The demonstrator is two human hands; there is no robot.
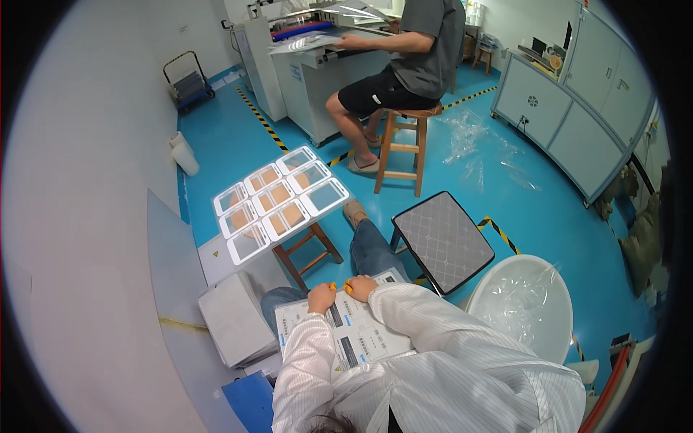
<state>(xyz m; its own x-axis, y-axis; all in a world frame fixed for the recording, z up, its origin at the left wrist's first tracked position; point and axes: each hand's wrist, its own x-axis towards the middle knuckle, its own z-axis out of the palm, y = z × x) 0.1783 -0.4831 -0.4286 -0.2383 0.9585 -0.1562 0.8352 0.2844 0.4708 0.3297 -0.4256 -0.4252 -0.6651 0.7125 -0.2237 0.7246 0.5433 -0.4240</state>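
Observation:
A stack of white printed sheets (372,338) with dark and blue markings rests across my lap. My left hand (321,298) is closed at the far edge of the top sheet, its thumb and fingers drawn together. Close beside it on the right, my right hand (361,287) is curled over the same edge. Orange finger covers show on the fingertips of both hands. The exact pinch point is partly hidden by the fingers. Ahead and to the left, a clear sheet with white phone-shaped frames (278,202) lies on a round wooden stool (310,252).
A grey-topped stool (444,242) stands front right, beside a white tub (563,310) holding clear film. At my left is a stack of white sheets (234,321). Another person (433,50) sits at a machine (310,94), handling clear sheets. Scrap film (469,141) litters the blue floor.

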